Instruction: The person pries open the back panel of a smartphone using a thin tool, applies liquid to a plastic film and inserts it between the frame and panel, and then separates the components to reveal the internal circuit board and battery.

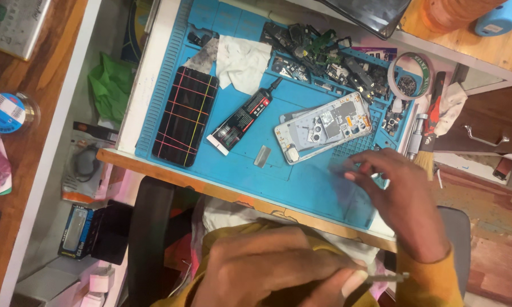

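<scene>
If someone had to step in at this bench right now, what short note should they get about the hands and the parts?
Left hand: low, near the body, pinching thin metal tweezers.
Right hand: over the blue work mat, fingertips close to its surface; whether they hold anything is blurred.
Opened grey phone body: lies on the mat beyond the right hand, insides exposed.
Black phone screen with coloured lines: lies apart, on the mat's far left.
Black glue tube: between them, capped.
Phone not reassembled.

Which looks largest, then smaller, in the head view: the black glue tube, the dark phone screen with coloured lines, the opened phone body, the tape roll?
1. Dark phone screen.
2. Opened phone body, about as long but lying farther from the camera, so this order is unsure.
3. Black glue tube, long but narrow.
4. Tape roll.
</scene>
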